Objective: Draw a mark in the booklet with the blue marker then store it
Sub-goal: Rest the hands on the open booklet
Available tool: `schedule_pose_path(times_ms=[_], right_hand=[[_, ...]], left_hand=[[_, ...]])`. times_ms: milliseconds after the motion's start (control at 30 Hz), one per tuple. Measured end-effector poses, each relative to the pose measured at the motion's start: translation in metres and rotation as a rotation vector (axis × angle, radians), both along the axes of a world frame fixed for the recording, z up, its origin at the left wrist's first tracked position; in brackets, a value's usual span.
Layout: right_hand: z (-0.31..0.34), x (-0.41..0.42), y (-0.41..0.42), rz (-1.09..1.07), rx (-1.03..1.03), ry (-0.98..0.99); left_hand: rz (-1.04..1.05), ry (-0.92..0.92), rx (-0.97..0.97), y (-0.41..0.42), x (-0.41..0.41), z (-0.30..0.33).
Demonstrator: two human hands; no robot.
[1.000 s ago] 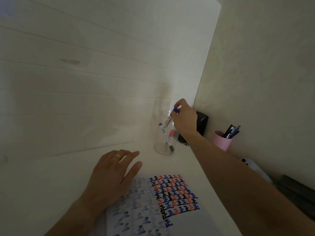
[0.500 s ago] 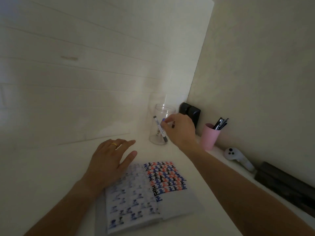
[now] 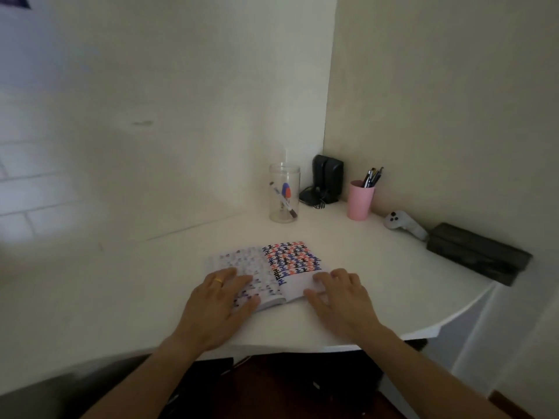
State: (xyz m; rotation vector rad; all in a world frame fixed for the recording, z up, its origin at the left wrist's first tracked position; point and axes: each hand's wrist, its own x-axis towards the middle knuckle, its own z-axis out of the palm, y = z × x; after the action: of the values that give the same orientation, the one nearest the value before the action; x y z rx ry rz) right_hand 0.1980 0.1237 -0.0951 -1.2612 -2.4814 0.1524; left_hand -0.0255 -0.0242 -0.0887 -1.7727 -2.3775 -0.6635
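The booklet (image 3: 281, 261) lies open on the white desk (image 3: 121, 291), its right page filled with rows of black, blue and red marks. My left hand (image 3: 217, 300) rests flat on the left page, fingers spread, a gold ring on one finger. My right hand (image 3: 341, 294) lies flat on the lower right corner of the right page. Neither hand holds anything. The blue marker (image 3: 285, 189) stands in the clear jar (image 3: 284, 173) at the back, beside a red-capped and a black-capped marker.
Behind the jar sits a black device with a cable (image 3: 325, 184). A pink cup (image 3: 360, 199) holds several pens. A white controller (image 3: 403, 223) and a long dark case (image 3: 478, 252) lie along the right wall. The desk edge curves just in front of my wrists.
My right hand let go of the blue marker in the jar and came back down onto the booklet's right page. My left hand slid onto the left page. The view pulled back.
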Motion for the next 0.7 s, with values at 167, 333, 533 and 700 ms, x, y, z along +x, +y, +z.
schedule_pose_path(times_ms=[167, 333, 533, 700], right_hand=[[-0.019, 0.000, 0.004, -0.014, 0.090, -0.008], [-0.021, -0.003, 0.007, -0.033, 0.107, 0.005], [-0.023, -0.005, 0.008, -0.034, 0.091, 0.002], [-0.008, -0.008, 0.000, -0.045, -0.031, 0.064]], left_hand=[[0.031, 0.026, 0.046, 0.005, -0.008, -0.017], [0.031, 0.051, 0.072, 0.010, -0.012, -0.021], [0.034, 0.050, 0.071, 0.010, -0.013, -0.023], [0.039, 0.039, 0.073, 0.010, -0.013, -0.022]])
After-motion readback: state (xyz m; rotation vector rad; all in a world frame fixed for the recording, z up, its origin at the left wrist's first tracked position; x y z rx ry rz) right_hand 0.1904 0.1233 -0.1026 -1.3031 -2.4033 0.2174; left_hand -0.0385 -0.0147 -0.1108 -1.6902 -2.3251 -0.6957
